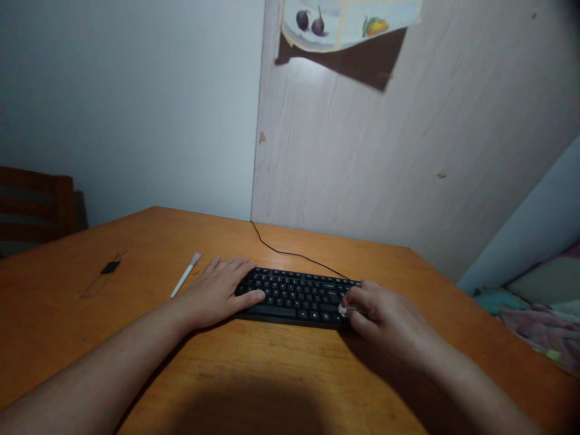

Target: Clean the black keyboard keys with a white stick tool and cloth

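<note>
A black keyboard (290,296) lies flat on the wooden table in front of me. My left hand (222,290) rests over its left end, fingers stretched toward the back edge and the thumb lying across the keys. At the right end, my right hand (376,311) is closed in a pinch, low over the keys. A small white wad (342,310), like cotton or tissue, shows between the thumb and forefinger. The hand hides the keyboard's right end. Left of my left hand lies a white-handled brush (185,275).
A black object with thin wire-like loops (110,267) lies on the table's left side. The keyboard cable (290,254) runs back to the wall. A wooden chair (36,202) stands at the left. Bedding (539,314) shows beyond the table's right edge.
</note>
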Available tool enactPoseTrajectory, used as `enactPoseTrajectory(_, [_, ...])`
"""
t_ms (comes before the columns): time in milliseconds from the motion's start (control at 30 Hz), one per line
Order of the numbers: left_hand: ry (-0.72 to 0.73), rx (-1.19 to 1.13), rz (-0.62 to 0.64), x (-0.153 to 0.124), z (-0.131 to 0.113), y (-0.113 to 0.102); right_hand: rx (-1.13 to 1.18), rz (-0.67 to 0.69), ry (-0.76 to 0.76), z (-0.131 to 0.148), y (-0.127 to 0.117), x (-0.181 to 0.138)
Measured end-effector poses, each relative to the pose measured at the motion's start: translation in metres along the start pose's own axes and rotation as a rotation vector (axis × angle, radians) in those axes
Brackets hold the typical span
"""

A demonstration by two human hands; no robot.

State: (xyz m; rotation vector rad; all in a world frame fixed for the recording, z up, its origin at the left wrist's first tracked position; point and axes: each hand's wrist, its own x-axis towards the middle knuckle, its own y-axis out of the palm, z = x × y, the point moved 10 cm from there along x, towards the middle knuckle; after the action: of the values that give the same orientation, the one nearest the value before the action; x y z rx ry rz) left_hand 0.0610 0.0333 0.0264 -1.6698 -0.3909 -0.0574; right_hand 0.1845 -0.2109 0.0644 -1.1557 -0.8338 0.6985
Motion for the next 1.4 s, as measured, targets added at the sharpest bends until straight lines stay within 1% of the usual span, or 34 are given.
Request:
enactPoseTrajectory(67, [0.008,0.000,0.008,0.000,-0.001,0.001,-0.012,0.000,-0.060,0.014,0.007,0.000])
enactPoseTrajectory(133, [0.010,0.003,0.016,0.000,-0.003,0.001,-0.041,0.042,-0.093,0.025,0.016,-0.002])
enactPoseTrajectory(200, [0.007,0.007,0.027,0.000,-0.004,0.000,-0.048,0.111,-0.104,0.029,0.022,-0.005])
enactPoseTrajectory(267, [0.001,0.006,0.044,-0.001,-0.005,0.000,-0.024,0.156,-0.093,0.027,0.023,-0.008])
enactPoseTrajectory(333, [-0.002,0.002,0.068,-0.001,-0.007,0.002,0.014,0.150,-0.081,0.026,0.020,-0.008])
enactPoseTrajectory(433, [0.001,-0.010,0.096,-0.001,-0.007,0.005,0.065,0.082,-0.105,0.034,0.018,-0.005])
enactPoseTrajectory(533, [0.012,-0.029,0.092,-0.001,-0.005,0.008,0.077,0.067,-0.147,0.049,0.026,-0.002])
enactPoseTrajectory(600, [0.020,-0.036,0.085,0.000,-0.004,0.009,0.046,0.074,-0.143,0.052,0.031,0.000])
enactPoseTrajectory(667, [0.024,-0.040,0.076,0.000,-0.002,0.011,-0.018,0.079,-0.108,0.044,0.032,0.001])
enactPoseTrajectory(800, [0.036,-0.053,0.074,0.000,-0.004,0.010,-0.140,0.092,0.019,0.007,0.021,-0.003])
enactPoseTrajectory(867, [0.035,-0.053,0.081,0.000,-0.005,0.010,-0.129,0.079,0.096,-0.010,0.013,-0.005])
enactPoseTrajectory(900, [0.033,-0.050,0.083,0.000,-0.005,0.009,-0.103,0.062,0.121,-0.013,0.010,-0.006])
enactPoseTrajectory(967, [0.035,-0.043,0.081,0.000,-0.005,0.009,-0.034,0.020,0.118,-0.007,0.007,-0.006])
enactPoseTrajectory(1033, [0.042,-0.041,0.075,0.000,-0.005,0.008,0.028,0.004,0.051,0.013,0.011,-0.005])
enactPoseTrajectory(1100, [0.047,-0.046,0.071,0.000,-0.005,0.008,0.054,0.028,-0.018,0.034,0.020,-0.004])
enactPoseTrajectory(1167, [0.048,-0.049,0.071,0.000,-0.005,0.008,0.044,0.060,-0.042,0.045,0.028,-0.003])
enactPoseTrajectory(1267, [0.048,-0.052,0.065,0.000,-0.005,0.008,-0.025,0.074,0.011,0.038,0.031,-0.001])
enactPoseTrajectory(1400, [0.046,-0.061,0.055,0.000,-0.005,0.006,-0.159,0.154,0.131,0.003,0.023,-0.001])
